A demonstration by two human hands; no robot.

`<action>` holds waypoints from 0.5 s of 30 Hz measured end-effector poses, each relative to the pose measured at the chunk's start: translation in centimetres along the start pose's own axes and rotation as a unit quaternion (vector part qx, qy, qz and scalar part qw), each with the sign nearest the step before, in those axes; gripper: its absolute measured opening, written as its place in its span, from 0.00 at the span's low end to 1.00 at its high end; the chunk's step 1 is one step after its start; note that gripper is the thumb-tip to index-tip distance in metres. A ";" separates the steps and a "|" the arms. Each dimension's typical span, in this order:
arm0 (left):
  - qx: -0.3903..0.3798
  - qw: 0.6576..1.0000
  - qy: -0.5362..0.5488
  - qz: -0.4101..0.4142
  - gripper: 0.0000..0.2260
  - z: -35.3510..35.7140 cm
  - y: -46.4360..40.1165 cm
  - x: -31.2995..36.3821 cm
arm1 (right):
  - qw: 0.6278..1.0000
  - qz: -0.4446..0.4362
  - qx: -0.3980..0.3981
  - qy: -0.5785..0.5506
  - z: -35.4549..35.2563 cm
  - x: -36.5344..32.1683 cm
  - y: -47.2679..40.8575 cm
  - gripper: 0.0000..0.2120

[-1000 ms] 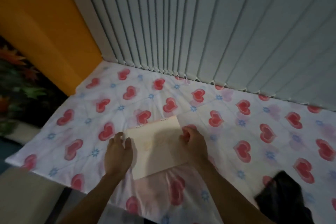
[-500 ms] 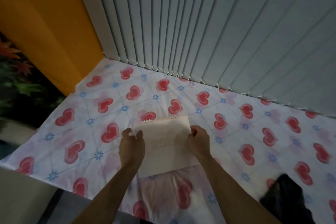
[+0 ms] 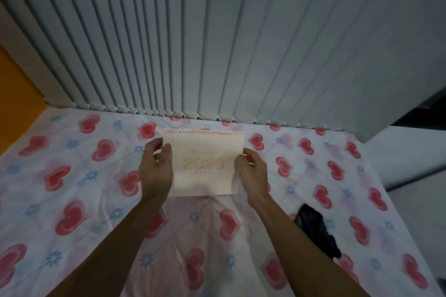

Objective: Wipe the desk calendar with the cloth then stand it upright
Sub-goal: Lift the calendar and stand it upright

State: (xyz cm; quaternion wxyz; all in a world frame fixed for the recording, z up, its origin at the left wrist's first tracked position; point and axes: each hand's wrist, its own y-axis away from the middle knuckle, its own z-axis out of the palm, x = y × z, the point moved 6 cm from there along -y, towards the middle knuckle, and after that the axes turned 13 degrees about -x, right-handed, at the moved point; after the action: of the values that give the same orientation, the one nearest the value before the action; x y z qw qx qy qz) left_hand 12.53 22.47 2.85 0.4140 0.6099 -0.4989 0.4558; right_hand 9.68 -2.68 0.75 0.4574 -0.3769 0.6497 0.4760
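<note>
Above the white sheet printed with red hearts and small blue flowers (image 3: 72, 176), we hold a pale pink, spiral-bound desk calendar (image 3: 205, 164) between both hands, its cover facing us with a blurred year on it. Our left hand (image 3: 156, 171) grips the calendar's left edge, fingers curled over the front. Our right hand (image 3: 252, 171) pinches the right edge, where a back panel shows just behind the cover. We cannot tell whether its bottom edge touches the sheet. Grey vertical blinds (image 3: 217, 43) hang behind it. A crumpled black cloth (image 3: 316, 231) lies on the sheet to our right, well apart from the calendar.
</note>
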 end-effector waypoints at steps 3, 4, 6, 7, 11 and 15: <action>-0.028 0.999 0.029 0.007 0.09 1.8 -0.2 0.4 | 0.999 -0.004 0.018 -0.030 -2.1 -0.4 -0.1 0.07; -0.044 0.998 0.041 0.016 0.10 2.7 -0.1 0.6 | 0.999 -0.005 0.023 -0.043 -3.0 -0.2 -0.1 0.08; -0.068 0.995 0.060 0.033 0.10 3.9 0.1 0.5 | 0.997 -0.010 0.028 -0.066 -4.2 0.2 0.1 0.11; -0.076 0.994 0.067 0.039 0.10 4.3 0.4 0.4 | 0.996 -0.012 0.028 -0.079 -4.7 0.5 0.3 0.12; -0.094 0.991 0.097 0.024 0.15 5.4 1.8 -1.2 | 0.994 0.000 0.015 -0.107 -5.2 1.9 1.5 0.18; -0.091 0.983 0.148 0.050 0.22 5.2 3.2 -1.2 | 0.993 -0.004 0.020 -0.114 -5.5 2.7 2.3 0.18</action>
State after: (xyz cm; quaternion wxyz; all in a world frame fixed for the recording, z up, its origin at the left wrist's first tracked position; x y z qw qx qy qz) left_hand 10.05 17.21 0.56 0.5139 0.4693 -0.5017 0.5139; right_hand 5.41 -7.49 -0.53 0.5374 -0.3140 0.6012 0.5011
